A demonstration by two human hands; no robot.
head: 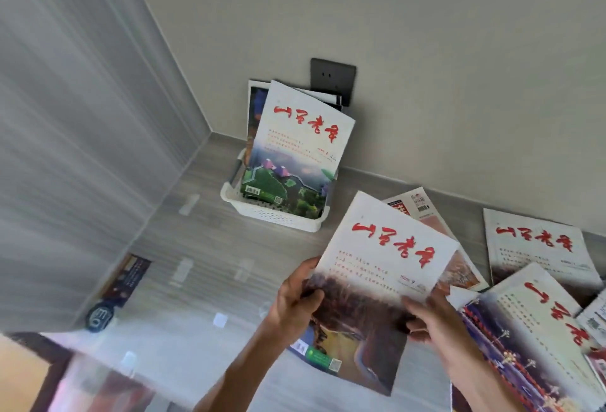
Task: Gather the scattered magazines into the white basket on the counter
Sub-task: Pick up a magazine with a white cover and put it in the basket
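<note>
While gripped by left hand (296,301) and right hand (433,323), magazine (370,283) shows red calligraphy title, "2025"; basket (278,214) near.

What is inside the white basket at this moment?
The white basket holds magazines standing upright: a front one with red lettering and a landscape cover, and at least one darker one behind it. How many more stand behind cannot be seen; the front cover hides them.

Both hands (360,310) grip a magazine (377,280) near the basket (278,214).
</note>
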